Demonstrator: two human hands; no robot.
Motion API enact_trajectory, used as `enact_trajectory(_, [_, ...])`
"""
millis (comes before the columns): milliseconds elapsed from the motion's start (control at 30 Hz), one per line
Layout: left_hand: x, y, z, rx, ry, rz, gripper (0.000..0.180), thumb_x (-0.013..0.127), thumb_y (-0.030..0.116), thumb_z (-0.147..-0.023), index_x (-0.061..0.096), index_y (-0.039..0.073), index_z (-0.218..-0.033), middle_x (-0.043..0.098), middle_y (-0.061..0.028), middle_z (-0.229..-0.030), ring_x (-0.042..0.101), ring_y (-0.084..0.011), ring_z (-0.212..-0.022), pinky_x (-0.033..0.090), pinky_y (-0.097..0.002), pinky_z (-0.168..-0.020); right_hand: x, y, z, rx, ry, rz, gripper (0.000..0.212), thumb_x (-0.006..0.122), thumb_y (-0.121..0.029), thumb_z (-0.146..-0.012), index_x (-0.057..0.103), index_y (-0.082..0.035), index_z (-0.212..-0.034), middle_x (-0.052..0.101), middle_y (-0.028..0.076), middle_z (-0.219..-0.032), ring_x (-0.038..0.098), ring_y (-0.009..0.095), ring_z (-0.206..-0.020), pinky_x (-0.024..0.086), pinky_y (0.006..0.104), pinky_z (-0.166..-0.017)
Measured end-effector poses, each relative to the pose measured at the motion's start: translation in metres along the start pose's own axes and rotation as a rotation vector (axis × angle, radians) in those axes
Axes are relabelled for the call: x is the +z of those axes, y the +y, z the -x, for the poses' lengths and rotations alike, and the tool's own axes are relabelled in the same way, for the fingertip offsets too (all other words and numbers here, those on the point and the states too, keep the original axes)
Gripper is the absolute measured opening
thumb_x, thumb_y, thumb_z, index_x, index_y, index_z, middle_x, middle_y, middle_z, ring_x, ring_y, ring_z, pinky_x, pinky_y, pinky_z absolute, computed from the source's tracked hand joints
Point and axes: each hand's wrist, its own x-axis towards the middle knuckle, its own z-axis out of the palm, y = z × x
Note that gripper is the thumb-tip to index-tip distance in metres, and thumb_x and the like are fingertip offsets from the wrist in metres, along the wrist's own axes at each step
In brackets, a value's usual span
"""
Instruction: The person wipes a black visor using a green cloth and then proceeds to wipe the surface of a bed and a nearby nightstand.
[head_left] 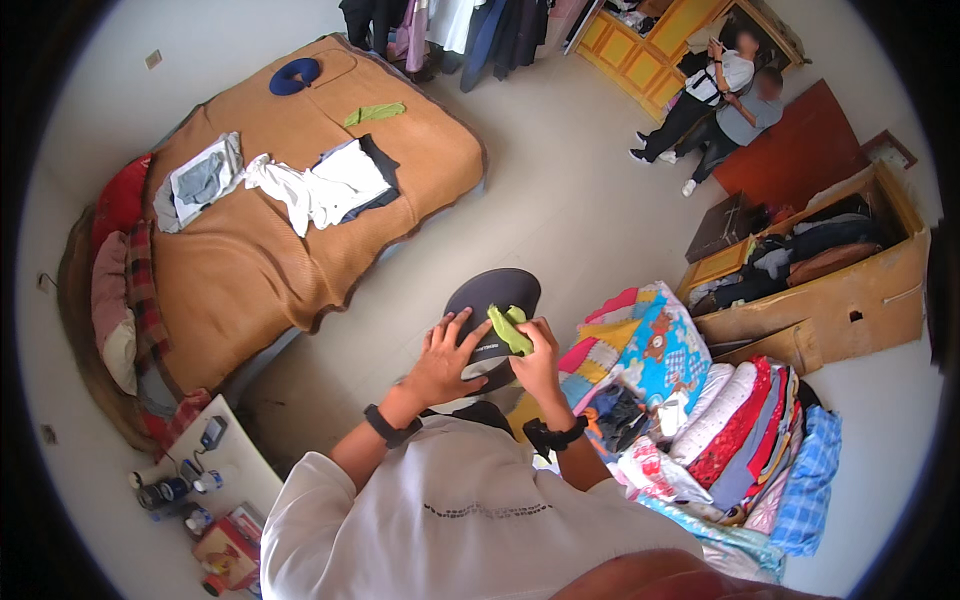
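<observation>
In front of my body is a dark sun visor (497, 290) with a broad rounded brim and pale lettering on its band. My left hand (442, 358) grips its left side, fingers spread over the dark surface and thumb toward the lower band. A crumpled green cloth (511, 330) is pinched in my right hand (537, 360), up against the visor's right side. The fingertips under the cloth are partly hidden. Both wrists carry black bands.
A brown-covered bed (420, 150) bears white clothes (335, 185), another green cloth (375, 113) and a blue neck pillow (294, 76). Folded bedding (720, 430) is piled close on my right, before an open wooden cabinet (850, 270). A white table (245, 465) stands left; two people (735, 100) are far right.
</observation>
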Motion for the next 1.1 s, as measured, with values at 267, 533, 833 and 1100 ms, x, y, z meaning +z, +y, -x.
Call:
enact_trajectory(267, [-0.025,-0.060,0.025,-0.014,0.162,0.366,0.075,0.056,-0.009,-0.077,0.040,0.018,-0.146,0.035,-0.0318,-0.145,0.032,-0.0471,-0.136,0.038,-0.0465,-0.107,0.040,-0.081,0.034,-0.111,0.018,0.111,0.051,0.070,0.004,-0.065,0.064,-0.015,-0.112,0.055,0.010,-0.095,0.061,0.033,-0.085,0.052,0.0415,-0.068])
enact_trajectory(533, [0.009,-0.100,0.046,0.062,0.185,0.220,0.072,0.057,-0.007,-0.081,0.040,0.018,-0.147,0.036,-0.0313,-0.146,0.027,-0.0474,-0.139,0.031,-0.0505,-0.109,0.070,-0.056,0.107,0.155,0.086,0.318,0.062,0.073,-0.005,-0.071,0.053,-0.016,-0.128,0.054,0.010,-0.097,0.059,0.032,-0.089,0.053,0.0428,-0.072])
enact_trajectory(833, [0.056,-0.036,0.052,0.367,0.036,0.228,0.067,0.068,0.003,-0.079,0.042,0.004,-0.141,0.051,-0.0210,-0.135,0.053,-0.0370,-0.121,0.046,-0.0407,-0.098,0.025,-0.098,0.136,0.004,0.068,0.386,0.035,0.062,-0.006,-0.075,0.066,-0.021,-0.107,0.051,0.003,-0.094,0.059,0.021,-0.083,0.054,0.0358,-0.063])
enact_trajectory(1100, [0.144,0.040,0.065,0.418,-0.485,0.363,0.072,0.056,-0.006,-0.087,0.029,0.011,-0.152,0.069,-0.0141,-0.109,0.064,-0.0185,-0.097,0.050,-0.0316,-0.088,-0.003,-0.096,0.283,0.450,0.293,0.471,0.033,0.062,-0.010,-0.080,0.065,-0.022,-0.110,0.052,0.004,-0.095,0.061,0.022,-0.089,0.056,0.0365,-0.063])
